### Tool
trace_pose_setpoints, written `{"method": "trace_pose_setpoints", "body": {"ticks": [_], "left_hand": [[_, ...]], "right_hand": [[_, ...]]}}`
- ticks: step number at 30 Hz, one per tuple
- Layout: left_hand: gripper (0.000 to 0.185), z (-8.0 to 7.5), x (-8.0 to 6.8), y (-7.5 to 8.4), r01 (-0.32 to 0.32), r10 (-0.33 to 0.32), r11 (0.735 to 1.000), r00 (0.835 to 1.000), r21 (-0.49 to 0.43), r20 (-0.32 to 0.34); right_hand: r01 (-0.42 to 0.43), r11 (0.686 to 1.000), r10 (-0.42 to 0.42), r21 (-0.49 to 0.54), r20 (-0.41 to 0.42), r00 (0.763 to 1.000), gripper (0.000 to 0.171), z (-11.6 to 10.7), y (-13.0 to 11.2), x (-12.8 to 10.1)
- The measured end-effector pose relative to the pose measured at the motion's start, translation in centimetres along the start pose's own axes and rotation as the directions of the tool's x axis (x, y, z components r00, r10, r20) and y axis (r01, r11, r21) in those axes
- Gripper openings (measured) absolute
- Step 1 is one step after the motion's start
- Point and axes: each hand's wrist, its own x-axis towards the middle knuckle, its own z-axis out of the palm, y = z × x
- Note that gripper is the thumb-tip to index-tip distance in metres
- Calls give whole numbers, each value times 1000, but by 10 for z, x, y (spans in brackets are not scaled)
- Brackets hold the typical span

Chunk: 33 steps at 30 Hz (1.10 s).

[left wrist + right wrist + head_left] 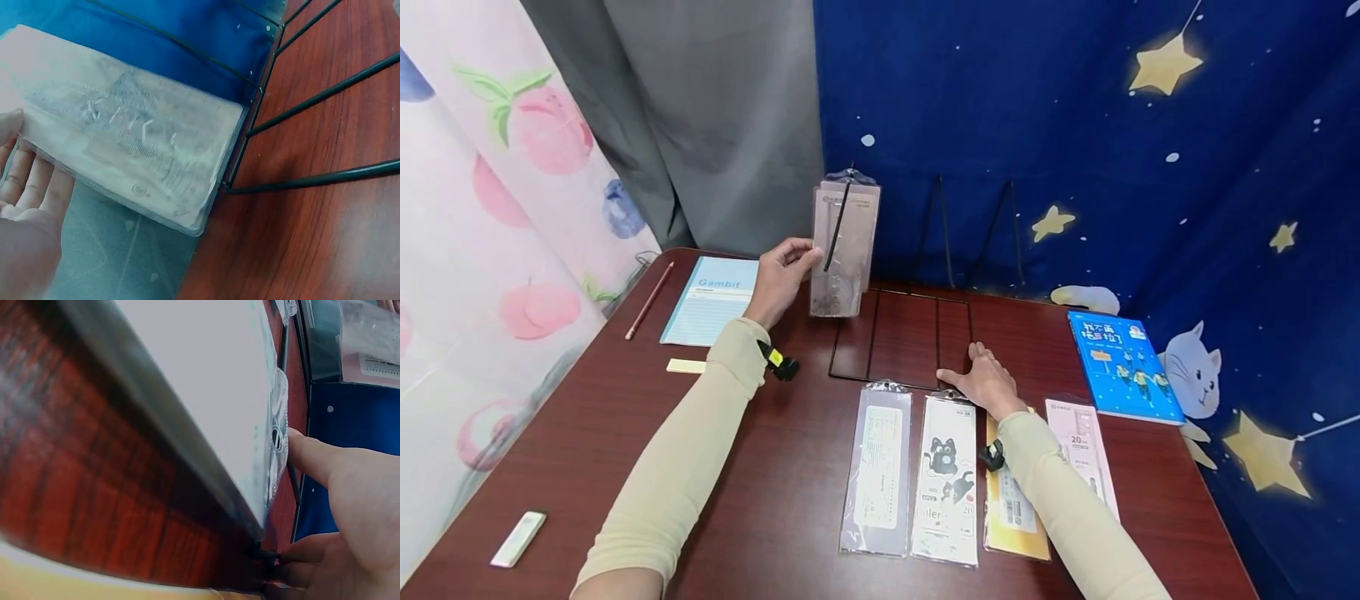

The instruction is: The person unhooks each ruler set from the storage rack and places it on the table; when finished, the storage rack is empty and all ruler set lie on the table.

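My left hand (pixel 786 279) pinches the left edge of clear-pouched ruler sets (pixel 837 293) hanging from the left hook of a black wire rack (pixel 870 332). In the left wrist view, thumb and fingers grip the pouch's (pixel 144 144) edge; ruler and protractor markings show through the plastic. My right hand (pixel 988 383) rests on the rack's front right corner, fingers spread. The right wrist view shows its thumb (pixel 312 453) beside the top of a pack. Just below the rack lie a grey-backed pack (pixel 880 467) and a black-cat ruler pack (pixel 946 492).
A yellow pack (pixel 1011 508) and a pink pack (pixel 1075 425) lie by the right forearm. Farther right is a blue book (pixel 1123 367). On the left are a notebook (pixel 703 308), a pencil (pixel 650 302), a yellow strip (pixel 686 366) and an eraser (pixel 518 539). Curtains stand behind.
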Motion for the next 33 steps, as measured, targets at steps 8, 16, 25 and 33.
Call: {"method": "trace_pose_setpoints", "body": {"ticks": [8, 16, 25, 33], "left_hand": [[28, 1, -21, 9, -6, 6, 1000, 1000, 8, -7], [35, -4, -38, 19, -13, 13, 1000, 1000, 12, 17], [38, -4, -51, 20, -9, 9, 1000, 1000, 12, 27], [36, -7, -63, 18, 10, -10, 1000, 999, -3, 44]], "right_hand": [[-14, 1000, 14, 12, 15, 1000, 104, 2, -1, 0], [-4, 1000, 4, 2, -17, 1000, 102, 1, -1, -1], [-5, 1000, 5, 0, -17, 1000, 103, 0, 1, -1], [-4, 1000, 4, 0, -7, 1000, 103, 1, 1, 0]]}}
